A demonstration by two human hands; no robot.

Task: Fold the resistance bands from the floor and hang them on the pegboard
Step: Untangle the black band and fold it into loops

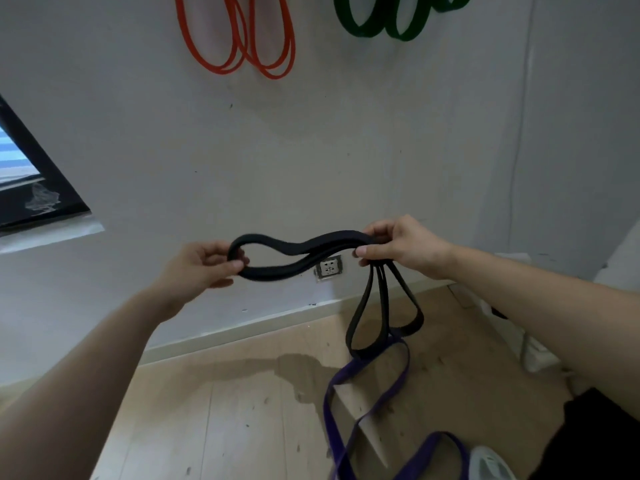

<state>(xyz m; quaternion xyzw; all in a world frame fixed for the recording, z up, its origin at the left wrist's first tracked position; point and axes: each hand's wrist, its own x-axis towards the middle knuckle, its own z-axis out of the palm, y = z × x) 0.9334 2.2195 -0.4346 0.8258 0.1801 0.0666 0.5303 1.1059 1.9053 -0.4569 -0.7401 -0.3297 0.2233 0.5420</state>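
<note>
Right now a black flat rubber resistance band, folded into several loops, is held up in front of a pale grey wall, near the middle of the view. The left grip, a bare hand at about 8 o'clock from centre, has its fingers curled through the band's left-hand loop, with the thumb pressing on the lower strand. The right grip, a bare hand at about 4 o'clock from centre, pinches the gathered strands between thumb and curled fingers. Between the two the band runs across in two wavy strands that lie close together near the right grip and spread apart towards the left. From under the right grip more black loops hang down towards 5 o'clock.

Below them, a long purple flat resistance band lies in loose loops on the light wooden plank floor. Whether the hanging black loops touch it cannot be told.

At 12 o'clock, thin orange resistance bands hang against the wall, and a wide green resistance band hangs at 1 o'clock, well apart from them; their upper ends run out of view. A white wall socket sits low on the wall, just behind the black band.
</note>
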